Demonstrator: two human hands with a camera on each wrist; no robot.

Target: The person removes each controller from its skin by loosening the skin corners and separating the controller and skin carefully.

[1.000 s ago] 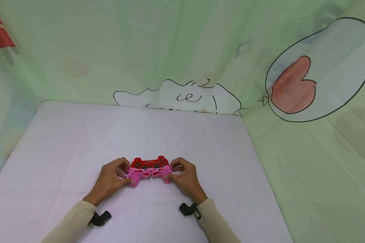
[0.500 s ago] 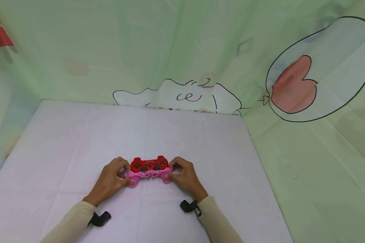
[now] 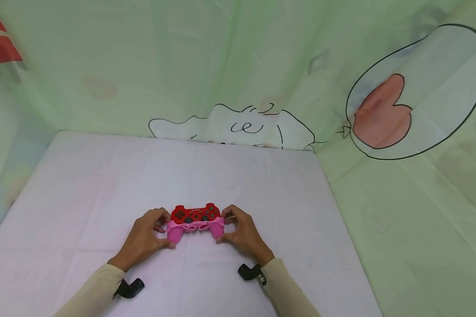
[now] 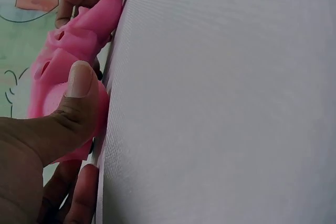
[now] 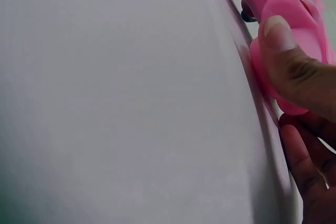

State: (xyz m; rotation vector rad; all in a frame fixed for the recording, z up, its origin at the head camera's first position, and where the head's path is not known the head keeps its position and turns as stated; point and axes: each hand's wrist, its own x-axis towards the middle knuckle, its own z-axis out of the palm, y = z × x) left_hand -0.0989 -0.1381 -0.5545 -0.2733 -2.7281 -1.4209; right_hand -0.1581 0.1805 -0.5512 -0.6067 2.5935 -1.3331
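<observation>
Head view has the red gamepad (image 3: pixel 195 213) lying on the tabletop (image 3: pixel 190 176), well short of the far edge and roughly midway between the left and right edges. Pink cover (image 3: pixel 175 233) is only on the near half of it. Both hands are gripping that cover, one per end: left hand (image 3: pixel 143 235) at the left handle, right hand (image 3: pixel 245 231) at the right, thumbs (image 4: pixel 76 100) pressed on the near ends and fingers (image 5: pixel 297 150) at the outer sides. My guess on why: pinching both ends keeps it square and stops either side slipping. Having it down on the table probably helps steady it too.

Looks-wise, the far half is bare red, SONY lettering and black thumbsticks showing, while the cover looks rubbery and bunches into a wavy ruffle across the middle. Wrist views show bits of red through slits in it.
</observation>
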